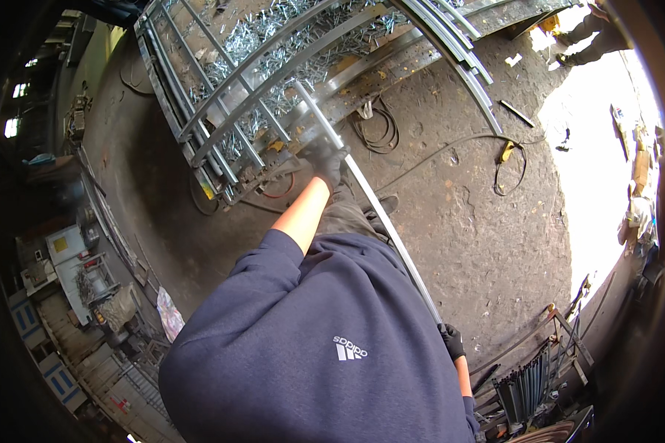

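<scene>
A long silver bar [383, 213] slants out from near the tabletop [368, 83], its upper part grasped by the fingers of the gloved left hand [326, 164], its lower end by the right hand [452, 340]'s, apparently spaced wide for steadiness.

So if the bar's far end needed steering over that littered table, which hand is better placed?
Probably the left hand: though blurred, it is at the bar, close to the table. The right hand is closed on the bar's opposite end, beside the body.
</scene>
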A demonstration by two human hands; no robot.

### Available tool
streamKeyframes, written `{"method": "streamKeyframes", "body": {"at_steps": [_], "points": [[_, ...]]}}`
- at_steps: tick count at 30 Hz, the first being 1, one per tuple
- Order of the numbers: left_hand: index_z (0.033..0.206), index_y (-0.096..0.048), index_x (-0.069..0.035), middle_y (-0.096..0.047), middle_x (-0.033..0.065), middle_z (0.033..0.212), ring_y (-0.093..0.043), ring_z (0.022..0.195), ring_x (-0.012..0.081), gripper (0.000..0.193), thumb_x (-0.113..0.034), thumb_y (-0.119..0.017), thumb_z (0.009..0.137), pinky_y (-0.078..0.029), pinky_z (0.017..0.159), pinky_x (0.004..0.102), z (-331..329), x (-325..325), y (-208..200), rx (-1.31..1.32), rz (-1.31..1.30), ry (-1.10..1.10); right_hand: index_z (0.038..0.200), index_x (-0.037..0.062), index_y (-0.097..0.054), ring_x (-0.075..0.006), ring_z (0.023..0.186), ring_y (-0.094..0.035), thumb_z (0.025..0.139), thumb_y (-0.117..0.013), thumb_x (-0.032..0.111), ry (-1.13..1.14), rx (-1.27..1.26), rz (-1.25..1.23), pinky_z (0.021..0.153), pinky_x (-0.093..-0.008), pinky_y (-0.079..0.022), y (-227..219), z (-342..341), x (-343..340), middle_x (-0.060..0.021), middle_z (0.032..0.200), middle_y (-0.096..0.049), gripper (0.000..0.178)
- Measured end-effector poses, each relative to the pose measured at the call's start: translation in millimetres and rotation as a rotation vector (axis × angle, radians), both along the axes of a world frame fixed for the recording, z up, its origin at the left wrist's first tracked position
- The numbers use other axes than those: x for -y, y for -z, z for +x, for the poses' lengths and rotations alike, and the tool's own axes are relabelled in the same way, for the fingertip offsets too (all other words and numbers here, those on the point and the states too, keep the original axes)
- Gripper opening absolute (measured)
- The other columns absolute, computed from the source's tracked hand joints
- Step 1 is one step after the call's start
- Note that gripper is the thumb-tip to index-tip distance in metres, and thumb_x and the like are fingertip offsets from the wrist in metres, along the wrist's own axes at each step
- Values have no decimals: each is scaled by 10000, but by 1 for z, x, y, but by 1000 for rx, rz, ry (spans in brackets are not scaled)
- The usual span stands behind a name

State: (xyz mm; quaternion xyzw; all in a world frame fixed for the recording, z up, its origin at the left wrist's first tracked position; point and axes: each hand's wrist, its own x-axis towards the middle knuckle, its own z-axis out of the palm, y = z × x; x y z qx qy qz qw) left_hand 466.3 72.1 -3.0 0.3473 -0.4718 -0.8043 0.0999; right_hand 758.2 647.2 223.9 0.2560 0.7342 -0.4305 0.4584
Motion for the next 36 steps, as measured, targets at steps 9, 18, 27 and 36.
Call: {"method": "streamKeyframes", "body": {"at_steps": [9, 18, 27, 36], "points": [[1141, -628, -80, -703, 104, 934, -698, 762, 247, 219, -224, -634, 977, -586, 686, 377, -4, -15, -45, 104, 275, 61, 733, 66, -618, -179, 432, -500, 994, -370, 682, -104, 306, -228, 447, -317, -374, -26, -16, 3, -63, 515, -527, 714], [1006, -613, -99, -650, 71, 802, -634, 637, 236, 425, -520, -584, 963, -566, 592, 385, -56, 55, -4, 185, 309, -49, 798, 48, -649, -169, 496, -520, 991, -482, 610, 21, 324, -140, 472, -307, -384, -38, -9, 11, -56, 594, -569, 618], [797, -537, -140, -580, 61, 664, -556, 543, 219, 483, -582, -482, 986, -501, 490, 433, -85, 81, 8, 262, 302, -195, 811, 64, -679, -86, 517, -504, 962, -673, 380, 48, 51, -42, 468, -273, -383, -32, -1, 45, 10, 646, -597, 350], [824, -548, -153, -575, 37, 680, -596, 623, 248, 423, -539, -504, 991, -497, 489, 454, -88, 83, 9, 266, 319, -226, 814, 45, -696, -95, 498, -544, 925, -724, 244, 131, 51, 52, 484, -268, -434, -13, -1, 38, 0, 608, -600, 230]]}}
